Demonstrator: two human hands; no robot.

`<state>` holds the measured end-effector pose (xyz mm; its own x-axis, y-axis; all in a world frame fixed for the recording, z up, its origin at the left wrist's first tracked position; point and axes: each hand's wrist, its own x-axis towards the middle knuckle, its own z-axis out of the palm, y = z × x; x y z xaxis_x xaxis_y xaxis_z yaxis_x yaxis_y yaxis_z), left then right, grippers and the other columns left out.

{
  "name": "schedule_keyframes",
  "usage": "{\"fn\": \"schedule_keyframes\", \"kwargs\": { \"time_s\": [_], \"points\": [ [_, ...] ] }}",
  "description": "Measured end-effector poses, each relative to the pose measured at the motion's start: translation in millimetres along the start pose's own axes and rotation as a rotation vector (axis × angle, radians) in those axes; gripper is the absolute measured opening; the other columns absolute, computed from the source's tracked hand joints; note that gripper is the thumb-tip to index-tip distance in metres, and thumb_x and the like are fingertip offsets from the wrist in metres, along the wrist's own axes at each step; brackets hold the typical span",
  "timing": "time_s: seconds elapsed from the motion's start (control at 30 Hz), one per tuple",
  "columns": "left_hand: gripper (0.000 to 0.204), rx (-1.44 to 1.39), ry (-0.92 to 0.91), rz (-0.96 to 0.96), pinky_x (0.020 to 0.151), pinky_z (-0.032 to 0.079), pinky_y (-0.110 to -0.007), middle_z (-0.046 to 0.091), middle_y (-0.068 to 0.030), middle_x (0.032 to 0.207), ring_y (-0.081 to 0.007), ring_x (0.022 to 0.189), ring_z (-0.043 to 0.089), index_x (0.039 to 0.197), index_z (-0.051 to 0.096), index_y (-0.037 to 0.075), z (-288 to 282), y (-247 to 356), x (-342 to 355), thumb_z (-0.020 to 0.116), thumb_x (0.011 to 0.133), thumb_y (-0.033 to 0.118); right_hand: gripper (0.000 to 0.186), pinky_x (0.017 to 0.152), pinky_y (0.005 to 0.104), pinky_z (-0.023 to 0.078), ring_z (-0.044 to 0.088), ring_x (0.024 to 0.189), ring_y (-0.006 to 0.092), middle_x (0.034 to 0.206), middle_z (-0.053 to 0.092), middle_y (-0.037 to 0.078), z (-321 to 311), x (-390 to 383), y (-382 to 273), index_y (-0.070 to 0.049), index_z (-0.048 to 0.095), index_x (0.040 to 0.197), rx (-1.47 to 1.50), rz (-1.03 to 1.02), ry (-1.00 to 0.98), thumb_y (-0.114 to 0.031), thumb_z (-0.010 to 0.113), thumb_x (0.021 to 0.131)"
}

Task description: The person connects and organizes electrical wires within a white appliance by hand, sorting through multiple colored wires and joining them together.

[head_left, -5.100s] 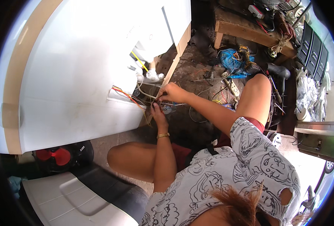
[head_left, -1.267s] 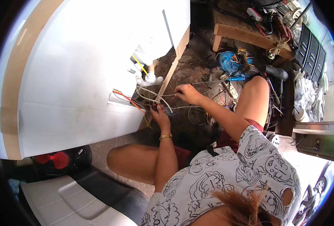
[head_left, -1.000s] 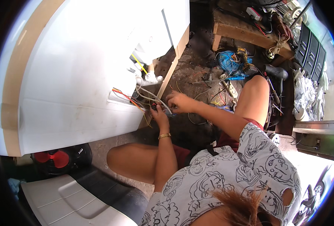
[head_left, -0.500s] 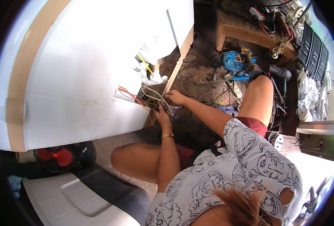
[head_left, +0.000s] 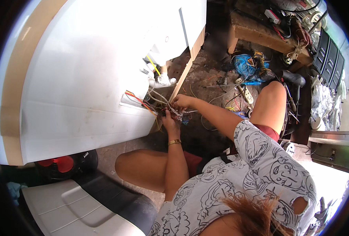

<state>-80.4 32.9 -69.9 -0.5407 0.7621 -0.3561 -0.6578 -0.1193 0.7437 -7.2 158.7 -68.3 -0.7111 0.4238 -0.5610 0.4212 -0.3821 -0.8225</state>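
Note:
A white appliance cabinet (head_left: pixel 68 90) stands at the left, with red, orange and yellow wires (head_left: pixel 135 97) and white cables (head_left: pixel 157 94) coming out of its opening beside white pipe fittings (head_left: pixel 166 82). My left hand (head_left: pixel 170 122) is closed on the tangled wires and a small dark part among them, at the cabinet's lower right edge. Just above it, my right hand (head_left: pixel 182 102) has its fingers bent in on the same bundle, by a wooden strip (head_left: pixel 184 74). What exactly lies between my fingertips is too small and hidden to make out.
A wooden bench (head_left: pixel 261 35) stands at the upper right. On the floor are a drill (head_left: pixel 261 63), blue bag (head_left: pixel 243 65), power strip (head_left: pixel 245 92) and loose tools (head_left: pixel 292 102). A black-red fan (head_left: pixel 62 164) and plastic seat (head_left: pixel 74 202) sit lower left. Black drawers (head_left: pixel 328 59) are at right.
My right hand has come back leftward from where it held a wire out, and is now close above my left hand at the bundle. The whole view has shifted slightly.

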Motion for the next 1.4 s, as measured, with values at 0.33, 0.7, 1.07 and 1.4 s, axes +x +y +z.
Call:
{"fn": "schedule_keyframes", "kwargs": {
  "time_s": [0.33, 0.7, 1.07, 1.4],
  "points": [
    [0.015, 0.035, 0.013, 0.015, 0.064, 0.047, -0.028, 0.058, -0.0025, 0.087, -0.0125, 0.072, 0.056, 0.102, 0.054, 0.003, -13, 0, 13, 0.05, 0.096, 0.016, 0.029, 0.035, 0.0253, 0.034, 0.045, 0.043, 0.0083, 0.063, 0.058, 0.003, 2, 4, 10, 0.002, 0.065, 0.103, 0.113, -0.059, -0.031, -0.015, 0.066, 0.078],
    [0.012, 0.152, 0.022, 0.109, 0.068, 0.047, -0.029, 0.058, -0.0024, 0.09, -0.0132, 0.078, 0.057, 0.101, 0.053, 0.004, -43, -2, 20, 0.047, 0.097, 0.013, 0.026, 0.046, 0.0412, 0.041, 0.051, 0.049, 0.0256, 0.064, 0.056, 0.012, -29, 48, -32, -0.006, 0.056, 0.068, 0.716, 0.279, 0.302, -0.019, 0.047, 0.088],
    [0.011, 0.085, 0.064, 0.069, 0.062, 0.042, -0.025, 0.055, -0.0006, 0.082, -0.0103, 0.069, 0.052, 0.096, 0.052, 0.005, -18, 0, 18, 0.046, 0.098, 0.014, 0.039, 0.075, 0.0464, 0.047, 0.059, 0.088, 0.0366, 0.089, 0.062, 0.016, -71, 17, -9, -0.018, 0.051, 0.113, -0.991, -0.441, 0.593, -0.02, 0.067, 0.077],
    [0.017, 0.254, 0.101, 0.096, 0.063, 0.043, -0.024, 0.054, 0.001, 0.087, -0.0083, 0.074, 0.052, 0.109, 0.049, 0.005, 3, -9, 14, 0.047, 0.097, 0.016, 0.019, 0.081, 0.0372, 0.046, 0.057, 0.092, 0.0305, 0.102, 0.056, 0.014, 0, -84, 44, 0.001, 0.058, 0.1, -0.367, -0.768, 0.508, -0.003, 0.06, 0.082]
  ]
}}
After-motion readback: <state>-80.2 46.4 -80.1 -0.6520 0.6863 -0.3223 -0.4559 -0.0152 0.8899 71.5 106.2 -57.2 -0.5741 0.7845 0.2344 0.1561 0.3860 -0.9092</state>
